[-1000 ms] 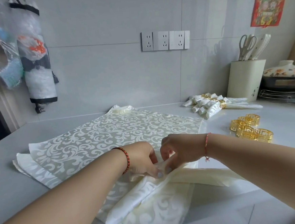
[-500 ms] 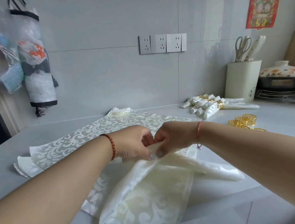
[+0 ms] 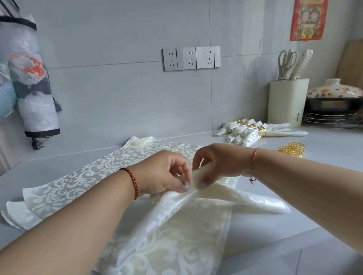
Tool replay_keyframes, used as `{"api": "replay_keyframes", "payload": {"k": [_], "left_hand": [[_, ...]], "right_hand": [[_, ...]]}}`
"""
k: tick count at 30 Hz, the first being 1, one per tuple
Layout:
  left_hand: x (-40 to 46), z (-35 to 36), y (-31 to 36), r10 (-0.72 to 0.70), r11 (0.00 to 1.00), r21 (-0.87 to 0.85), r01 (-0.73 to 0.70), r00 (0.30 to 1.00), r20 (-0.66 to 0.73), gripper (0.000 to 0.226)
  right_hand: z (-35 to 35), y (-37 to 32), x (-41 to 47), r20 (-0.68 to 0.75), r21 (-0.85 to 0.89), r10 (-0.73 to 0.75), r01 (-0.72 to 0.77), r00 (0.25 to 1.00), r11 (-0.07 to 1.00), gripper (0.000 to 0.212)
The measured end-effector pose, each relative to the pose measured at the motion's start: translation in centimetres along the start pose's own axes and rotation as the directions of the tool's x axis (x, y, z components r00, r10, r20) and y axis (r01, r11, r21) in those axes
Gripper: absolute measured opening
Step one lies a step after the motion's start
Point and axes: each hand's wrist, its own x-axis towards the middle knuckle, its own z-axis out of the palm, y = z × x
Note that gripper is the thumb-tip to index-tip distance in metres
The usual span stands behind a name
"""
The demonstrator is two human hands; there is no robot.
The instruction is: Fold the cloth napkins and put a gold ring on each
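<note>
A cream damask napkin (image 3: 176, 244) is bunched at its middle and lifted off the counter, its ends trailing down toward the front edge and to the right. My left hand (image 3: 163, 171) and my right hand (image 3: 219, 162) pinch the gathered fold together, thumbs touching. Beneath lies a stack of flat napkins (image 3: 88, 177) spread to the left. Loose gold rings (image 3: 292, 149) sit right of my right wrist, partly hidden by my arm. Finished rolled napkins with gold rings (image 3: 251, 131) lie at the back right.
A cream utensil holder (image 3: 286, 105) with scissors stands at the back right, beside a lidded floral pot (image 3: 336, 97) on a wire rack. Plastic bag holders (image 3: 31, 84) hang on the left wall. The counter's front edge (image 3: 271, 245) runs just below the napkin.
Both hands have raised the pinched napkin and drawn its pleats tighter. The camera has tilted so the rings sit partly behind my right arm.
</note>
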Motion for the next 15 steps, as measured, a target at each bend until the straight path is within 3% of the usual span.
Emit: {"api": "replay_keyframes", "payload": {"k": [8, 12, 15], "left_hand": [[1.5, 1.5, -0.1, -0.014, 0.996, 0.085, 0.007, 0.997, 0.08, 0.037], [1.6, 1.6, -1.2, -0.04, 0.997, 0.061, 0.037, 0.999, 0.037, 0.043], [1.4, 1.2, -2.0, -0.037, 0.998, 0.054, 0.035, 0.999, 0.028, 0.05]], "right_hand": [[-1.2, 4.8, -3.8, -0.148, 0.058, 0.058, -0.05, 0.987, 0.997, 0.023], [-4.0, 9.7, -6.4, -0.351, -0.119, 0.218, -0.274, 0.911, 0.954, 0.019], [-5.8, 12.9, -7.9, -0.395, -0.221, 0.354, -0.462, 0.848, 0.859, 0.021]]}}
